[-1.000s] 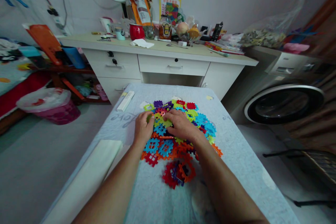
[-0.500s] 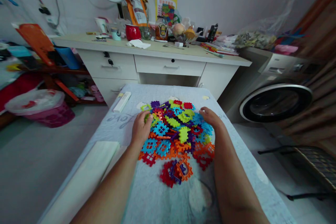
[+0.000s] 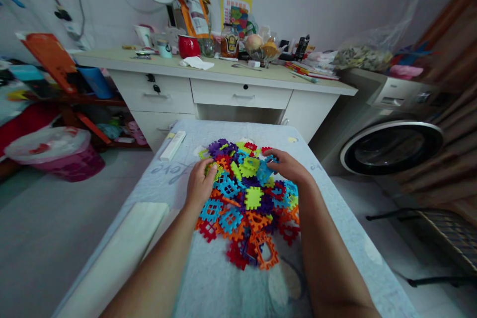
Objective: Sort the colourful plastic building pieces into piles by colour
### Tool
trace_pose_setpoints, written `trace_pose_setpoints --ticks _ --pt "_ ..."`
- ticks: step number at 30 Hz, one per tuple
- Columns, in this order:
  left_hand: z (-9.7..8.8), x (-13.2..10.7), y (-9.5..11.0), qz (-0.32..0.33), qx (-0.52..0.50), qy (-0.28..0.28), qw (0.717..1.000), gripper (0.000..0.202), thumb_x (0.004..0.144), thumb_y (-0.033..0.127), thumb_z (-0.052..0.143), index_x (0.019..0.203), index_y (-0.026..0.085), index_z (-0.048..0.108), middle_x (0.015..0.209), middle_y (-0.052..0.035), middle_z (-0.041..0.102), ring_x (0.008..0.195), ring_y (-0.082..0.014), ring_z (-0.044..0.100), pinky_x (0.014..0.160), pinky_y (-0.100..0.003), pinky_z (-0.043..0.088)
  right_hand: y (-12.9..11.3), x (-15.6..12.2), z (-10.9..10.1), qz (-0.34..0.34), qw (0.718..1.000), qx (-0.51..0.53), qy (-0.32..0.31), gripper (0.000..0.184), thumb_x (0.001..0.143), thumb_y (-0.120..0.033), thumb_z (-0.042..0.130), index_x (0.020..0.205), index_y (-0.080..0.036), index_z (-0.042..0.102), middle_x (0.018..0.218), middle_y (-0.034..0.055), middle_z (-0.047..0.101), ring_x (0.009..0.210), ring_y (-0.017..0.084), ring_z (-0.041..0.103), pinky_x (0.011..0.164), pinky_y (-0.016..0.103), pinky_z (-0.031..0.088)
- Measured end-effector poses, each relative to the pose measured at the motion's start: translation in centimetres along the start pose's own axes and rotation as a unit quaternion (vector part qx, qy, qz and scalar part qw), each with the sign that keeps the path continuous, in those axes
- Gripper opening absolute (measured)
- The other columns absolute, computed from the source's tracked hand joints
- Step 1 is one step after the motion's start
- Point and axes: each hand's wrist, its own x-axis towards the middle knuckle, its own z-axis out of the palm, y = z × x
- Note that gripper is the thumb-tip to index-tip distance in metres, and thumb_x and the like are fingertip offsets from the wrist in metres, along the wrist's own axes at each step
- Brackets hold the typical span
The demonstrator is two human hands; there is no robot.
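A heap of toothed plastic pieces (image 3: 253, 198) in blue, yellow-green, orange, red and purple lies loosely spread across the middle of the cloth-covered table (image 3: 208, 288), many of them overlapping. The left hand (image 3: 200, 181) rests at the heap's left edge, its thumb and fingers curved narrowly about yellow-green at the fingertips; whether it grips a piece I cannot tell. The right hand (image 3: 290, 165) reaches in from the right, palm low, fingers bent and moderately apart over a light-blue piece (image 3: 264, 173); the fingertips seem to touch it, but a firm hold cannot be made out. At the near edge of the heap, an orange ring-shaped piece (image 3: 275, 254) lies just beside a red piece (image 3: 235, 254), with purple between. On the far left of the table lies a white, narrow box-like object (image 3: 173, 145). Beyond the table stands a white desk (image 3: 219, 88), with a washing machine (image 3: 380, 104) to its right.
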Motion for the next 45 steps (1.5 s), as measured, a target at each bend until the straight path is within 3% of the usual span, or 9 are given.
trace_pose_setpoints --ticks 4,8,13,16,24,31,38,42,45 --pt "0.0 0.0 0.0 0.001 -0.004 0.006 1.000 0.040 0.088 0.049 0.049 0.111 0.021 0.065 0.119 -0.0096 0.066 0.117 -0.0265 0.058 0.107 -0.045 0.042 -1.8 -0.9 -0.3 -0.075 0.981 0.152 -0.098 0.039 0.078 -0.032 0.070 0.114 -0.020 0.062 0.106 0.0043 0.067 0.085 0.014 0.063 0.074 0.028 0.053" --pt "-0.1 0.0 0.1 0.002 -0.007 0.001 1.000 0.040 0.088 0.049 0.049 0.110 0.021 0.065 0.118 -0.0097 0.066 0.116 -0.0265 0.058 0.107 -0.045 0.042 -1.8 -1.2 -0.6 -0.060 0.967 0.231 -0.093 0.038 0.085 -0.041 0.065 0.115 -0.020 0.059 0.111 0.0078 0.068 0.095 0.019 0.067 0.079 0.031 0.055" --pt "0.0 0.0 -0.1 0.000 -0.006 -0.002 1.000 0.042 0.088 0.050 0.049 0.112 0.020 0.065 0.119 -0.0105 0.066 0.117 -0.0267 0.058 0.107 -0.045 0.042 1.3 -0.4 -1.6 0.046 0.995 0.091 0.012 0.023 0.087 -0.032 0.061 0.105 -0.017 0.064 0.091 0.0056 0.070 0.075 0.014 0.066 0.065 0.025 0.053" --pt "0.0 0.0 -0.2 0.001 -0.007 0.000 1.000 0.041 0.088 0.050 0.050 0.111 0.021 0.065 0.119 -0.0098 0.066 0.117 -0.0267 0.058 0.107 -0.045 0.042 2.4 0.0 -1.5 0.042 0.999 -0.031 -0.005 0.020 0.083 -0.028 0.064 0.099 -0.016 0.068 0.084 0.0031 0.069 0.070 0.012 0.063 0.064 0.024 0.051" --pt "-0.1 0.0 0.1 0.000 -0.012 -0.001 1.000 0.039 0.086 0.048 0.052 0.111 0.020 0.065 0.118 -0.0097 0.066 0.115 -0.0266 0.059 0.105 -0.045 0.043 -0.5 0.4 1.6 0.004 0.977 -0.213 -0.022 0.044 0.074 -0.017 0.071 0.118 -0.016 0.065 0.110 0.0106 0.070 0.099 0.023 0.064 0.088 0.032 0.048" --pt "-0.1 0.0 -0.2 -0.004 -0.009 -0.002 1.000 0.039 0.086 0.049 0.053 0.111 0.021 0.065 0.119 -0.0094 0.065 0.116 -0.0265 0.058 0.106 -0.044 0.042 -2.4 -0.3 1.0 -0.060 0.991 -0.122 0.021 0.038 0.075 -0.013 0.059 0.112 -0.016 0.065 0.092 0.0027 0.067 0.082 0.017 0.059 0.079 0.029 0.045" --pt "-0.3 -0.1 0.0 -0.022 -0.063 0.007 0.998 0.043 0.089 0.052 0.046 0.110 0.019 0.066 0.117 -0.0096 0.066 0.115 -0.0255 0.058 0.106 -0.043 0.042 -5.4 -0.6 3.9 -0.135 0.984 0.066 -0.091 0.035 0.080 -0.033 0.066 0.112 -0.018 0.060 0.083 -0.0016 0.060 0.073 0.012 0.055 0.067 0.024 0.045" --pt "-0.4 -0.1 0.1 -0.028 -0.103 0.019 0.994 0.049 0.093 0.054 0.039 0.111 0.018 0.066 0.118 -0.0097 0.067 0.115 -0.0245 0.059 0.107 -0.042 0.042 -5.0 -0.2 4.3 -0.125 0.990 0.044 -0.048 0.026 0.086 -0.031 0.061 0.108 -0.018 0.062 0.086 0.0013 0.063 0.076 0.014 0.058 0.070 0.027 0.046" --pt "-0.3 -0.1 0.0 -0.021 -0.082 0.005 0.996 0.047 0.091 0.055 0.044 0.113 0.018 0.065 0.119 -0.0101 0.066 0.117 -0.0257 0.057 0.108 -0.043 0.041 -4.5 0.1 4.3 -0.167 0.986 -0.015 -0.023 0.024 0.086 -0.025 0.062 0.109 -0.020 0.065 0.103 0.0050 0.066 0.095 0.018 0.060 0.086 0.034 0.047"
